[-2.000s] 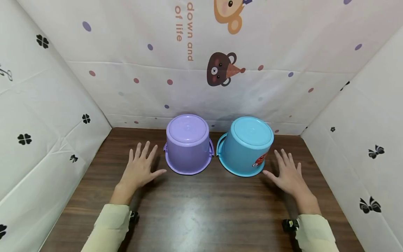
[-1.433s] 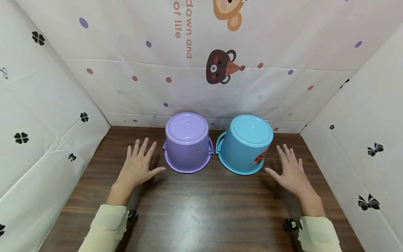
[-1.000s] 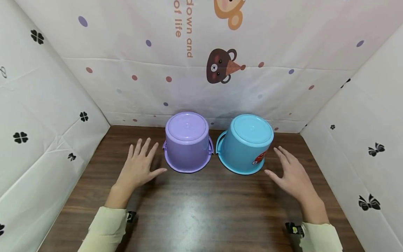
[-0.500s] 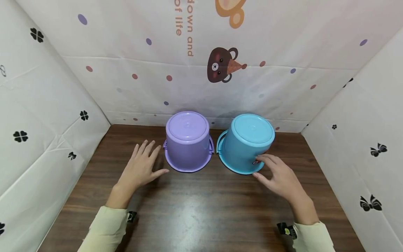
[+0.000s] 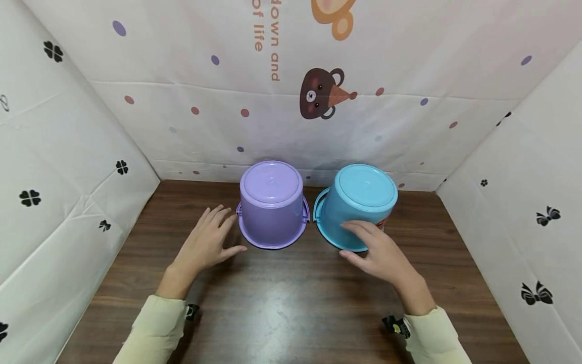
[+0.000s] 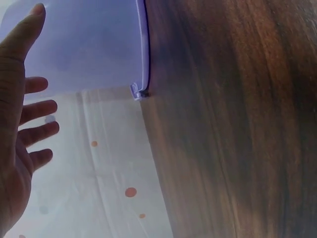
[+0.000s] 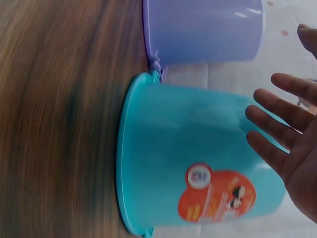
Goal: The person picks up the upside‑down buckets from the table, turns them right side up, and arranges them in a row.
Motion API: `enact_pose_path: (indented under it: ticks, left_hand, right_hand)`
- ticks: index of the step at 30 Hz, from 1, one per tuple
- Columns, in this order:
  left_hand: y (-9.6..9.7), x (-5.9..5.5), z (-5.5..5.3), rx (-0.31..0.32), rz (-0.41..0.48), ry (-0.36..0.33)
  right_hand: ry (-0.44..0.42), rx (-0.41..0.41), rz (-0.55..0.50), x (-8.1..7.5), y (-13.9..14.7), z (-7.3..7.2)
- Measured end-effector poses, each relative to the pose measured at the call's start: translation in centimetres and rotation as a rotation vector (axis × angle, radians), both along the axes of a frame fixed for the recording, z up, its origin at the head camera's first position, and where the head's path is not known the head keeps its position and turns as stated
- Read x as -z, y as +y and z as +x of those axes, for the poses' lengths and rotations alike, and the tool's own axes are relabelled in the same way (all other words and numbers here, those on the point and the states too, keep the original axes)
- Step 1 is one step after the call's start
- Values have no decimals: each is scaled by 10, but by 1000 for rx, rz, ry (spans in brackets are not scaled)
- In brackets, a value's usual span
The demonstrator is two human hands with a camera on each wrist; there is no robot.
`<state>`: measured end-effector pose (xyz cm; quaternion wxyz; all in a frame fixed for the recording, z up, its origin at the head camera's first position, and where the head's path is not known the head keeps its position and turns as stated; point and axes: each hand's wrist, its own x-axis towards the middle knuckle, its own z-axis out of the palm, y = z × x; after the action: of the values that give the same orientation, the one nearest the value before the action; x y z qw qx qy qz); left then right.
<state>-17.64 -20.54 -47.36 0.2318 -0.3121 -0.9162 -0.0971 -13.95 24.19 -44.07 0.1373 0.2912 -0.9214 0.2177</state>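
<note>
A purple bucket (image 5: 272, 222) stands upside down on the dark wood table, its handle hanging at the rim. Beside it on the right is an upside-down blue bucket (image 5: 352, 205) with a red sticker (image 7: 218, 193). My left hand (image 5: 204, 245) hovers left of the purple bucket, fingers relaxed and thumb spread, holding nothing. In front of the blue bucket hangs my right hand (image 5: 379, 253), also holding nothing; from the head view it covers part of that bucket and its sticker. The right wrist view shows its fingers (image 7: 277, 126) loosely extended, apart from the bucket wall.
A white patterned cloth (image 5: 204, 136) rises behind the buckets, with further white cloth walls (image 5: 509, 227) on the left and right. The wood tabletop (image 5: 273, 308) stretches in front of the buckets.
My right hand has moved left, from beside the blue bucket to in front of it. My left hand has shifted slightly right, its fingers drawing closer together. Both buckets stay in place.
</note>
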Motion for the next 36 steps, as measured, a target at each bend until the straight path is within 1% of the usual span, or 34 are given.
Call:
enact_pose_path:
  ticks: [3,6,8,12,17,19,23,26,31,36]
  left_hand:
    - [0,3,-3,49,8,36]
    - [0,5,-5,82,13,52]
    - [0,7,-7,94,16,57]
    - [0,9,-9,99,21,55]
    - [1,13,-14,83,4,34]
    - [1,15,-17,69,-5,18]
    - [1,17,-20,36,-24,-34]
    - [1,19,-22,14,-42,-76]
    - [1,23,-26,-10,-59,-128]
    - [2,28,-30,-29,-49,-173]
  right_hand:
    - [7,-48,0,1,-11,-6]
    - [14,-94,0,2,-21,-11]
    - [13,-121,-1,4,-28,-14]
    - [-2,-155,7,8,-40,-22]
    - [-21,-162,57,16,-53,-34]
    - [-43,-164,77,19,-58,-39]
    - [-102,-160,114,23,-66,-47]
    - [-123,-156,145,27,-70,-52]
    - [-100,-174,183,35,-77,-61]
    - [-98,-170,229,45,-82,-69]
